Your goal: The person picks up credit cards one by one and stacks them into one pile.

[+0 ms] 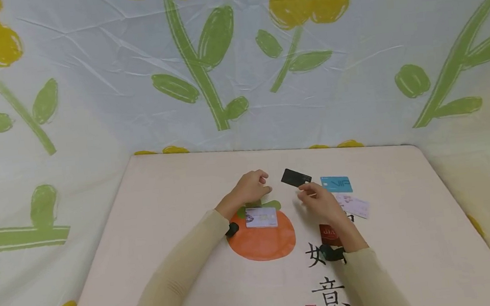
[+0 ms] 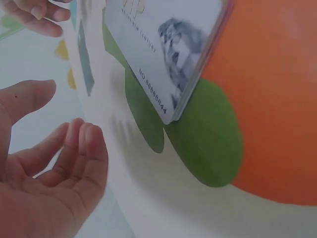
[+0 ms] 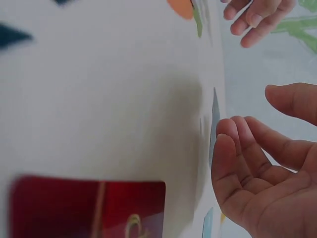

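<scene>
My left hand hovers over the table beyond a white stack of cards, thumb and loosely bent fingers apart around nothing. "VIP" and a diamond picture show on the stack's top card in the left wrist view. My right hand is near the lower edge of a black card that lies tilted on the table. In the right wrist view its thumb stands apart from the bent fingers, with nothing between them. A blue card and a pale patterned card lie beside this hand. Under the right forearm a red card is partly hidden.
The pale pink table cover bears an orange fruit print with green leaves beneath the stack, and black characters at the near side. A flower-printed cloth hangs behind the table and along both sides.
</scene>
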A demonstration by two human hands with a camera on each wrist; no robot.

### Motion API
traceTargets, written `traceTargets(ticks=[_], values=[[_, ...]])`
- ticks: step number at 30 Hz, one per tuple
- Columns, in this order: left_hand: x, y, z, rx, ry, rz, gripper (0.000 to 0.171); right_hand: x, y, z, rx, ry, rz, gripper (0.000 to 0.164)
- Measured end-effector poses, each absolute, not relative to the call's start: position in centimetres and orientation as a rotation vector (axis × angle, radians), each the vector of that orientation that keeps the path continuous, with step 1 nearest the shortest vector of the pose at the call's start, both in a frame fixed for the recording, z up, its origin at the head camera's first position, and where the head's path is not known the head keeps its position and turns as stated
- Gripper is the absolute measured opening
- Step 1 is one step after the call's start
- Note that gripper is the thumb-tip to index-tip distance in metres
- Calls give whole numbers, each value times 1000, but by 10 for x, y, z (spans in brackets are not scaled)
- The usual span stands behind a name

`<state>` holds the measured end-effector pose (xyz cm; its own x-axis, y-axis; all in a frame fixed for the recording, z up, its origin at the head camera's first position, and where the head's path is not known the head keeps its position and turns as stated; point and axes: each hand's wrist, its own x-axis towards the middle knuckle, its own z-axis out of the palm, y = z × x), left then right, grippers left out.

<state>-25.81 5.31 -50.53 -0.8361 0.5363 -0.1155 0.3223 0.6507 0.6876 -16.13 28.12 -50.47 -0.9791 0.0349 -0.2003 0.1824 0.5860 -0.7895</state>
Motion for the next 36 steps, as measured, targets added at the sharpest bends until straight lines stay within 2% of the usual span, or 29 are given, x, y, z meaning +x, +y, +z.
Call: traceTargets(ticks=[15, 24, 36], values=[[-291, 85, -516, 754, 2599, 842, 44, -196, 292, -512, 311, 2659, -1251, 55], [-287, 92, -516, 693, 2602, 731, 56, -205, 296, -520, 361, 2668, -1173, 59], [-279, 108, -510, 612, 2627, 724, 55, -207, 305, -523, 398, 2714, -1068, 56]])
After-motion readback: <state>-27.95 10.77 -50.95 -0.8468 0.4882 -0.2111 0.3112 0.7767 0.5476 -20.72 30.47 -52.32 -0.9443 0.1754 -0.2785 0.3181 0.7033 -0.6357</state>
